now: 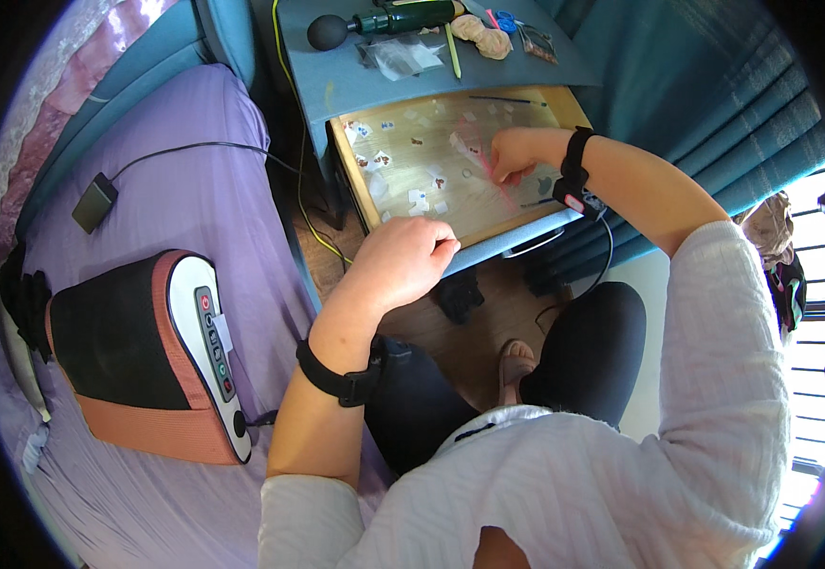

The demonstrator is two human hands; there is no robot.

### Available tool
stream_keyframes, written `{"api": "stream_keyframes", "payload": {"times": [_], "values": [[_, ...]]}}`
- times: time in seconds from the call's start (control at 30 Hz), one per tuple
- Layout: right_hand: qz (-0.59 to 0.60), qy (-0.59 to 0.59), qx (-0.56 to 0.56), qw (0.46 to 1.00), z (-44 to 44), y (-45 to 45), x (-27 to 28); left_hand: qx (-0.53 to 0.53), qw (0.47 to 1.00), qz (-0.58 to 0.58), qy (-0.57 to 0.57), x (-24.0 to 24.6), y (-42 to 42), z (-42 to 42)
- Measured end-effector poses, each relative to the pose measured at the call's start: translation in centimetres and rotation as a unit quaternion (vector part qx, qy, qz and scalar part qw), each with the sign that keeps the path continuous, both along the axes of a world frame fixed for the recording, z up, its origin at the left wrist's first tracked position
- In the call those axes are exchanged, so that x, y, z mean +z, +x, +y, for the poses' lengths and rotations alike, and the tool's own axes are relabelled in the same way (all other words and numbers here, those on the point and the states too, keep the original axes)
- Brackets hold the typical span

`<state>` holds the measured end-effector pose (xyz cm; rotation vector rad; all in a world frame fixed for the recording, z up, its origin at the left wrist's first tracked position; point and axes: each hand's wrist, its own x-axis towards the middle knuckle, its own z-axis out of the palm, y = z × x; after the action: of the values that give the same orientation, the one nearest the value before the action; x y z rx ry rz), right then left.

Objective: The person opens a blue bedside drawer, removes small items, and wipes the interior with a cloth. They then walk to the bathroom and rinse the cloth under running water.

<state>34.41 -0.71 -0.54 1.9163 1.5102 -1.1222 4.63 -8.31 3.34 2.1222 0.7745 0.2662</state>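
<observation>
An open drawer [478, 257] of a blue nightstand lies before me, with small paper pieces [418, 200] and stickers scattered over its wooden bottom. Inside it, my right hand [515, 155] has its fingers curled downward at a thin pink strip [487, 169]; whether the fingers grip the strip cannot be told. A whitish strip [463, 147] lies just left of that hand. My left hand [412, 257] is curled over the drawer's front left corner, and its fingertips are mostly hidden. A small ring [466, 173] and a dark pencil-like stick [508, 99] are also in the drawer.
On the nightstand top [312, 71] are a dark green massager [405, 18], plastic bags [401, 57], a beige scrunchie [482, 37] and blue scissors [506, 21]. A massage pillow [127, 341] and a black adapter [95, 203] lie on the purple bed at left. Teal curtains [704, 92] hang at right.
</observation>
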Motion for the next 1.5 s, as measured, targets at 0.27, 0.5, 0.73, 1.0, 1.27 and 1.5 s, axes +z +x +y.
{"api": "stream_keyframes", "payload": {"times": [0.27,0.5,0.73,1.0,1.27,1.5], "values": [[-0.069,0.213,0.186,0.957,-0.7,1.6,3.5,0.002,0.999,-0.031,-0.008,-0.5,0.0,0.0],[0.086,0.366,0.133,0.917,-4.1,3.0,11.8,0.000,0.999,-0.039,0.000,-0.6,-0.3,0.0],[-0.061,0.604,0.079,0.791,0.9,0.9,17.6,0.004,1.000,-0.016,-0.013,-0.2,-0.3,0.0],[0.114,0.274,0.117,0.948,1.7,3.3,12.0,0.010,1.000,-0.023,-0.015,-0.6,-0.5,0.1],[-0.202,0.135,0.199,0.950,3.3,9.2,3.2,0.011,0.999,-0.017,-0.025,-0.4,-0.2,0.0],[-0.187,0.060,0.189,0.962,2.6,7.2,-0.7,0.000,0.999,-0.020,-0.027,0.0,0.1,0.2]]}}
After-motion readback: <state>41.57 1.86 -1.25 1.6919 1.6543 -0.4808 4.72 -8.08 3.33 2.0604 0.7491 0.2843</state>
